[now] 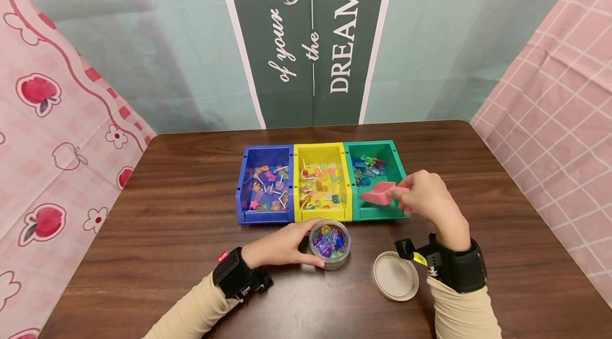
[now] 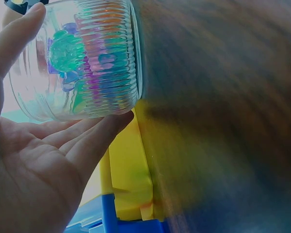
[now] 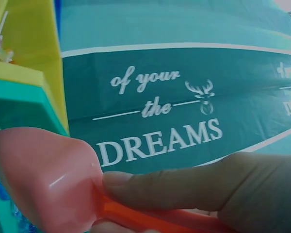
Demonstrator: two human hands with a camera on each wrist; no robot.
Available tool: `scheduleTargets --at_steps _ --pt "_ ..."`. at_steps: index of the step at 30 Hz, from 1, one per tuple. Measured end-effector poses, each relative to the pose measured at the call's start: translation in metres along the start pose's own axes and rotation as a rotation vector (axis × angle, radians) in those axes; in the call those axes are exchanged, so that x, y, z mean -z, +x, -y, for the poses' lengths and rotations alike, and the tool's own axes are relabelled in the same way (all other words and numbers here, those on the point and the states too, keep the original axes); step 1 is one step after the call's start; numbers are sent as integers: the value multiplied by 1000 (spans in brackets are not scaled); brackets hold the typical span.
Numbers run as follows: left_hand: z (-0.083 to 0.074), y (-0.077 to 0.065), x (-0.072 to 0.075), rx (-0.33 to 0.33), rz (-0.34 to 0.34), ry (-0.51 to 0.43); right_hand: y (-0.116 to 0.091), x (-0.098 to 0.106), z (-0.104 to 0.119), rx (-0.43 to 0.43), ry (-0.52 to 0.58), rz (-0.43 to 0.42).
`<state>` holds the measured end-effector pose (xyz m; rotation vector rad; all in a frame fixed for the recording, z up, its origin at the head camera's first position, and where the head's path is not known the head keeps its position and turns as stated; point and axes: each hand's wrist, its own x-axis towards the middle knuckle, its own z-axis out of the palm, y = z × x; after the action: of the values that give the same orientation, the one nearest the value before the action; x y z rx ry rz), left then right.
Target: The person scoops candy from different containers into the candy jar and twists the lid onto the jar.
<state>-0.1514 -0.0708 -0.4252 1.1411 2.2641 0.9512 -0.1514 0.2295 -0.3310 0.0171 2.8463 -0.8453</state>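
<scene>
My left hand (image 1: 282, 246) holds a clear ribbed jar (image 1: 330, 263) at its side, thumb on one side and fingers on the other. Colourful translucent pieces (image 2: 67, 51) fill part of the jar, which stands uncovered on the table. With thumb and fingers my right hand (image 1: 427, 198) pinches the handle of a pink scoop (image 1: 379, 193). The scoop's bowl is over the front part of the green bin (image 1: 393, 155), its underside facing the right wrist camera, so its contents are hidden there. Blue, green and red pieces (image 1: 370, 168) lie toward the bin's back.
A yellow bin (image 1: 319, 152) and a blue bin (image 1: 268, 154) join the green one on its left, both holding small lollipop-shaped pieces. A round lid (image 1: 396, 276) lies on the brown wooden table (image 1: 191, 190) beside the right wrist. Cloth curtains (image 1: 186, 52) hang behind and at both sides.
</scene>
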Motion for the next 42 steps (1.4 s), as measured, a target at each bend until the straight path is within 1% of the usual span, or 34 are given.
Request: scheduleTargets --at_steps 3,7,13,21,26,31,35,38,42 --pt "0 0 0 3 2 -8 3 -4 0 -27 -19 -1" --pt "1 0 -1 4 2 -9 6 -8 0 -41 -34 -8" --pt "1 0 -1 7 1 -5 10 -15 6 -63 -57 -9" --pt "0 1 -1 15 7 -10 15 -31 19 -133 -173 -44" --pt "1 0 -1 17 9 -7 18 -41 24 -181 -222 -76" --pt "1 0 0 23 10 -4 22 -50 25 -170 -251 -143" --pt "1 1 0 27 9 -5 25 -53 23 -164 -255 -167" --pt "1 1 -1 25 8 -6 25 -52 21 -166 -249 -151" --pt "1 1 -1 26 11 -4 25 -49 20 -178 -236 -99"
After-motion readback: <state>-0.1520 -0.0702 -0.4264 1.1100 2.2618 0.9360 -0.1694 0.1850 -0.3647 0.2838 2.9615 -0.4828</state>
